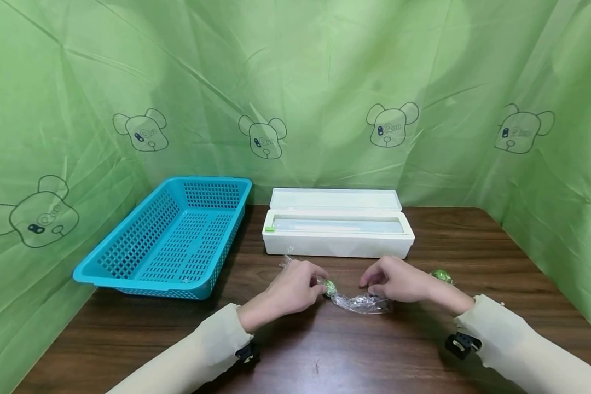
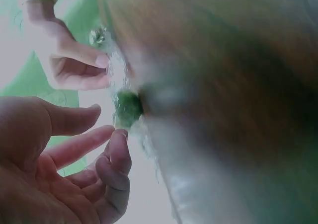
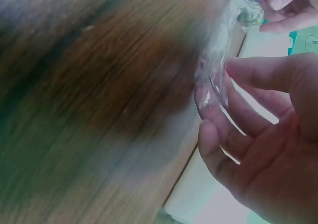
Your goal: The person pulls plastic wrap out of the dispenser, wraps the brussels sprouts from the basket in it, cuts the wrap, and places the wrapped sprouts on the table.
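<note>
A small round green thing [image 1: 330, 288] sits in twisted clear plastic wrap [image 1: 361, 303] on the table; its kind is unclear. My left hand [image 1: 295, 287] is at its left side. In the left wrist view, the fingertips of that left hand [image 2: 82, 169] touch the green thing [image 2: 128, 109], the thumb standing apart from it. At the wrap's loose right end is my right hand [image 1: 396, 279]. The right wrist view has the wrap [image 3: 213, 80] lying against the fingers of the right hand [image 3: 263, 119], with thumb and fingers spread.
A second green wrapped thing [image 1: 441, 275] lies behind the right wrist. Behind the hands stands a white cling film box [image 1: 337, 244], lid raised, roll inside. A blue plastic basket [image 1: 204, 290] occupies the table's left side. Green cloth [image 1: 325, 65] encloses the back and sides.
</note>
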### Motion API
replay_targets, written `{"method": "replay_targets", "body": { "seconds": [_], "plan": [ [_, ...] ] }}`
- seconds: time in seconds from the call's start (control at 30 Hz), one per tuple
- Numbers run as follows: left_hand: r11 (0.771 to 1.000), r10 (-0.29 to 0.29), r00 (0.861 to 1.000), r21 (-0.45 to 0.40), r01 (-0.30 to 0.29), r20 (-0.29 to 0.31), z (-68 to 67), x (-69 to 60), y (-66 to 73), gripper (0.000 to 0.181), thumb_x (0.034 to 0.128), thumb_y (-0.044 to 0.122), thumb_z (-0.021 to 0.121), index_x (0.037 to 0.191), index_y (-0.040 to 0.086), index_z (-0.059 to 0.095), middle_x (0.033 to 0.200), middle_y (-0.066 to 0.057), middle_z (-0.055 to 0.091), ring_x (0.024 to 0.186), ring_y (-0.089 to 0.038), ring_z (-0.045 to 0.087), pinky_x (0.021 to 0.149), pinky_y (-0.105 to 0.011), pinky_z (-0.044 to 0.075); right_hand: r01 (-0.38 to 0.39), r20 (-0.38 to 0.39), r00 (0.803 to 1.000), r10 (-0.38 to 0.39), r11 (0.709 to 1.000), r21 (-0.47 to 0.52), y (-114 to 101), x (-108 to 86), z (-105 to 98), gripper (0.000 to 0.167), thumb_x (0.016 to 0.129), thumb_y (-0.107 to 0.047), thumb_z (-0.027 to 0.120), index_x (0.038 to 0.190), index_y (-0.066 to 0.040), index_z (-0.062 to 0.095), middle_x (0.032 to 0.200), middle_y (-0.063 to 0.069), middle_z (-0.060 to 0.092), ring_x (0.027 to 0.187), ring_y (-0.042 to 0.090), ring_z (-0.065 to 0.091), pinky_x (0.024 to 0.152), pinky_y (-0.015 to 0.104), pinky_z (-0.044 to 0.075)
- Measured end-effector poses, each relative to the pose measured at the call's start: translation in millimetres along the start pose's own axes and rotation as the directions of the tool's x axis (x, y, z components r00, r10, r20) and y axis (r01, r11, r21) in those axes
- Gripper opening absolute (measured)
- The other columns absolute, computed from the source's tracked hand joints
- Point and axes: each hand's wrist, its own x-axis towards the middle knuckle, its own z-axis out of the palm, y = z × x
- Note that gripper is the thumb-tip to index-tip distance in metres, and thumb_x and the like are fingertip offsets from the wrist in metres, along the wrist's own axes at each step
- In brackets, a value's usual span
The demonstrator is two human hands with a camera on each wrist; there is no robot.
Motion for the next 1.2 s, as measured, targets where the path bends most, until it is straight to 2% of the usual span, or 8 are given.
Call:
{"method": "replay_targets", "body": {
  "seconds": [0.2, 0.37, 0.43, 0.57, 0.77, 0.97, 1.07, 1.2],
  "plan": [
    [0.999, 0.0, 0.999, 0.054, 0.002, -0.039, 6.2, 4.8, 4.0, 0.012, 0.0945, 0.015, 0.079, 0.105, 0.01, 0.083, 0.074, 0.01, 0.067, 0.057, -0.005, 0.05, 0.056, -0.027, 0.044, 0.066, 0.094, 0.992, -0.08, 0.988, 0.143, -3, -7.9, 5, 0.03, 0.092, 0.006, 0.072, 0.12, 0.0, 0.076, 0.085, -0.003, 0.076, 0.076, 0.013, 0.071, 0.07, 0.03, 0.059],
    [0.998, -0.014, 0.999, 0.067, 0.016, -0.036, 6.0, 7.5, 1.4, 0.009, 0.0929, 0.016, 0.081, 0.101, 0.013, 0.083, 0.08, 0.008, 0.073, 0.067, -0.005, 0.059, 0.063, -0.028, 0.05, 0.181, 0.176, 0.957, -0.231, 0.948, 0.261, -9, -5.8, 18, 0.047, 0.089, 0.017, 0.061, 0.133, 0.003, 0.07, 0.088, 0.002, 0.076, 0.074, 0.007, 0.065, 0.063, 0.023, 0.054],
    [0.998, -0.019, 0.999, 0.057, 0.021, -0.034, 5.2, 8.5, 0.5, 0.008, 0.0926, 0.016, 0.081, 0.1, 0.014, 0.083, 0.083, 0.007, 0.075, 0.073, -0.004, 0.062, 0.068, -0.029, 0.052, 0.253, 0.164, 0.942, -0.293, 0.94, 0.23, -13, -2.7, 23, 0.057, 0.083, 0.023, 0.056, 0.135, 0.002, 0.069, 0.089, 0.003, 0.074, 0.076, 0.008, 0.063, 0.063, 0.023, 0.053],
    [1.0, -0.027, 1.0, 0.009, 0.027, -0.013, 4.2, 10.0, -1.0, 0.008, 0.0924, 0.015, 0.081, 0.1, 0.013, 0.083, 0.086, 0.006, 0.076, 0.078, -0.004, 0.065, 0.071, -0.03, 0.053, 0.35, 0.099, 0.928, -0.359, 0.932, 0.094, -18, 4.7, 29, 0.061, 0.079, 0.026, 0.061, 0.131, -0.003, 0.073, 0.089, 0.0, 0.069, 0.08, 0.008, 0.061, 0.066, 0.025, 0.054],
    [0.996, -0.027, 0.999, -0.086, 0.03, 0.033, 5.4, 12.3, -5.2, 0.011, 0.0922, 0.011, 0.081, 0.102, 0.009, 0.082, 0.081, 0.005, 0.075, 0.063, -0.004, 0.063, 0.065, -0.027, 0.052, 0.413, 0.098, 0.907, -0.409, 0.91, -0.025, -24, 14.9, 35, 0.06, 0.079, 0.024, 0.071, 0.13, -0.006, 0.075, 0.09, -0.001, 0.066, 0.074, 0.005, 0.055, 0.062, 0.02, 0.051],
    [0.974, -0.042, 0.997, -0.219, 0.054, 0.06, 5.7, 13.6, -7.1, 0.016, 0.0918, 0.006, 0.081, 0.107, 0.002, 0.081, 0.077, 0.001, 0.074, 0.053, -0.02, 0.067, 0.052, -0.026, 0.052, 0.373, 0.128, 0.923, -0.364, 0.926, -0.056, -26, 21.9, 37, 0.045, 0.086, 0.011, 0.078, 0.126, -0.01, 0.078, 0.099, -0.002, 0.066, 0.074, 0.001, 0.05, 0.061, 0.017, 0.046],
    [0.969, -0.048, 0.997, -0.237, 0.062, 0.065, 5.7, 13.3, -7.2, 0.016, 0.0917, 0.006, 0.082, 0.107, 0.001, 0.081, 0.077, -0.001, 0.074, 0.054, -0.023, 0.069, 0.051, -0.026, 0.053, 0.353, 0.122, 0.929, -0.35, 0.936, -0.008, -27, 24.0, 39, 0.028, 0.092, -0.002, 0.079, 0.12, -0.008, 0.08, 0.102, -0.003, 0.07, 0.08, -0.001, 0.056, 0.068, 0.021, 0.052],
    [0.963, -0.047, 0.996, -0.261, 0.064, 0.071, 5.0, 11.8, -7.5, 0.017, 0.0925, 0.005, 0.08, 0.108, -0.001, 0.08, 0.078, -0.004, 0.075, 0.054, -0.026, 0.07, 0.048, -0.027, 0.052, 0.304, 0.09, 0.944, -0.316, 0.944, 0.126, -27, 25.6, 41, 0.015, 0.099, -0.009, 0.075, 0.112, -0.007, 0.081, 0.1, -0.007, 0.076, 0.089, 0.004, 0.067, 0.079, 0.028, 0.058]
  ]
}}
